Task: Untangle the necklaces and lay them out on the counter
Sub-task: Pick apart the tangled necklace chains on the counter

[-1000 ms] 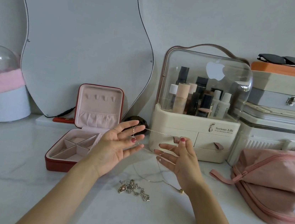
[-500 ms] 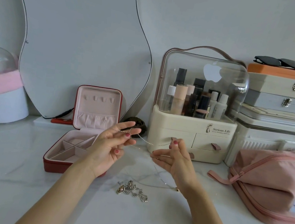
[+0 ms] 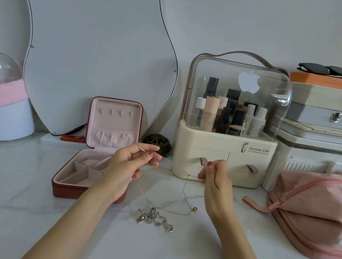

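A thin gold chain necklace (image 3: 173,169) is stretched in the air between both hands. My left hand (image 3: 127,167) pinches its left part between thumb and fingers. At the other end, my right hand (image 3: 213,177) pinches the chain in front of the organizer's drawers. Loops of the chain hang down to the white marble counter (image 3: 26,208), ending at a small gold bead pendant (image 3: 194,209). A tangled heap of silver necklaces (image 3: 154,219) lies on the counter between my forearms.
An open red jewelry box (image 3: 87,173) with pink lining sits to the left. A cream cosmetics organizer (image 3: 222,159) stands behind my right hand. A pink pouch (image 3: 317,214) lies at right, stacked boxes behind it. A wavy mirror (image 3: 90,44) leans on the wall.
Both hands went from spread fingers to pinching the chain. They dropped slightly and the chain now hangs in a longer loop to the counter.
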